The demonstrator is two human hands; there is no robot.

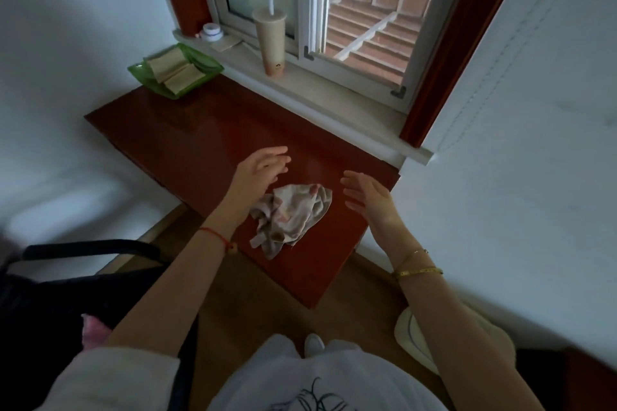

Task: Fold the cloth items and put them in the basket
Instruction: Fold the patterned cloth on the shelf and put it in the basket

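A crumpled pale cloth (pixel 289 217) with pink and brown marks lies on the near right part of the dark red table (pixel 207 140). My left hand (pixel 258 172) hovers open just left of and above the cloth, fingers spread. My right hand (pixel 365 195) hovers open just right of it, palm facing left. Neither hand holds anything. A green basket (pixel 140 72) stands at the table's far left corner against the wall, with two folded beige cloths (pixel 175 70) inside.
A tall drink cup (pixel 271 40) with a straw and a small white jar (pixel 211 32) stand on the windowsill beyond the table. A black chair (pixel 93 248) is at my left. White walls close in on both sides; wooden floor lies below.
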